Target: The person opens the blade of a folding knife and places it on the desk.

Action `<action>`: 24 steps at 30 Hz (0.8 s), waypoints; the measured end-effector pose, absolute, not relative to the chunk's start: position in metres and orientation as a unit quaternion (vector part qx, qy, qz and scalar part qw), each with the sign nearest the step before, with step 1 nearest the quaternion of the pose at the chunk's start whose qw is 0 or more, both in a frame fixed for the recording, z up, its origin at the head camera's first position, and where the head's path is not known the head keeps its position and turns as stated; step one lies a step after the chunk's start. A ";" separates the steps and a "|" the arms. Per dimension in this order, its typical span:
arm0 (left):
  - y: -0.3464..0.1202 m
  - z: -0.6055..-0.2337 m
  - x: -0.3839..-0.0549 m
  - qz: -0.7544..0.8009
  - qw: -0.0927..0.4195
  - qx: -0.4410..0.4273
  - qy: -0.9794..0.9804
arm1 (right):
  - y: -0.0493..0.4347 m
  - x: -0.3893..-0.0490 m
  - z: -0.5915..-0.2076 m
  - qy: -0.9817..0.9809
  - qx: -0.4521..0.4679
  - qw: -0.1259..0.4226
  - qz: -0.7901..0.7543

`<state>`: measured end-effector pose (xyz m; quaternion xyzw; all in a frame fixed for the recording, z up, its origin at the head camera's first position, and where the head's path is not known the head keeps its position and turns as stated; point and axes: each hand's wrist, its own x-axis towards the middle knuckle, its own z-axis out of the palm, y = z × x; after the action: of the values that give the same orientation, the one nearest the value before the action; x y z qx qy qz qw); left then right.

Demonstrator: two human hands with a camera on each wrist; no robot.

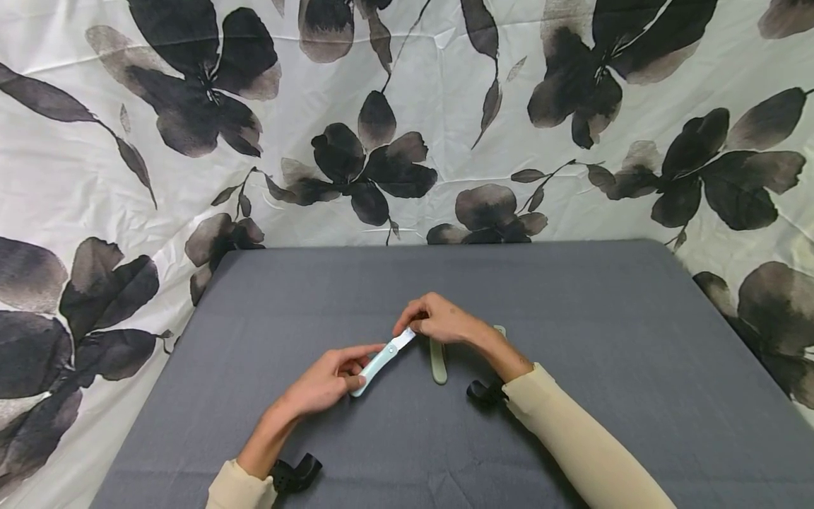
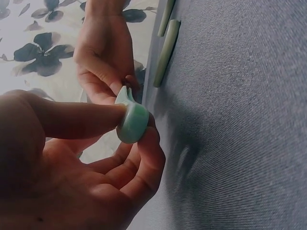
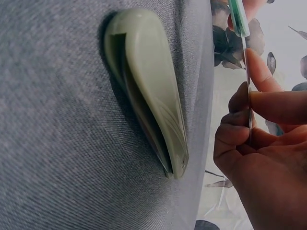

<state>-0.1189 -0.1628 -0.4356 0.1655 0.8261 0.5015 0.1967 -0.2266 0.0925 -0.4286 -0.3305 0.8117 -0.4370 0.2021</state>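
A folding knife (image 1: 376, 367) with a pale mint handle and a bright metal blade slants between my two hands, its blade swung out. Thumb and fingers of my left hand (image 1: 327, 382) pinch the handle near its butt end, as the left wrist view also shows. My right hand (image 1: 441, 319) pinches the blade (image 3: 248, 72), which appears edge-on in the right wrist view. Below the right hand lies a sage-green slotted handle (image 3: 156, 81) on the cloth. A second sage-green piece (image 1: 500, 330) shows partly behind the right wrist.
Grey cloth covers the table (image 1: 559, 290). Behind it hangs a white curtain (image 1: 445, 92) with dark flowers. Black wrist-worn pieces sit near both cream sleeves (image 1: 572, 431), close above the cloth.
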 end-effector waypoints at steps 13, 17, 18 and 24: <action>-0.158 -0.443 -0.118 0.530 0.160 0.160 0.817 | 0.090 -0.232 -0.429 0.807 -0.302 0.139 -0.488; -0.154 -0.446 -0.118 0.559 0.160 0.152 0.800 | 0.087 -0.234 -0.433 0.797 -0.263 0.122 -0.530; -0.153 -0.447 -0.118 0.563 0.159 0.151 0.797 | 0.086 -0.234 -0.434 0.794 -0.248 0.121 -0.541; -0.149 -0.449 -0.118 0.563 0.153 0.156 0.797 | 0.079 -0.235 -0.438 0.789 -0.172 0.105 -0.581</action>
<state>-0.1178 -0.1491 -0.4491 0.1557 0.7973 0.5626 0.1534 -0.2351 0.0789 -0.4383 -0.1716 0.7885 -0.5811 0.1053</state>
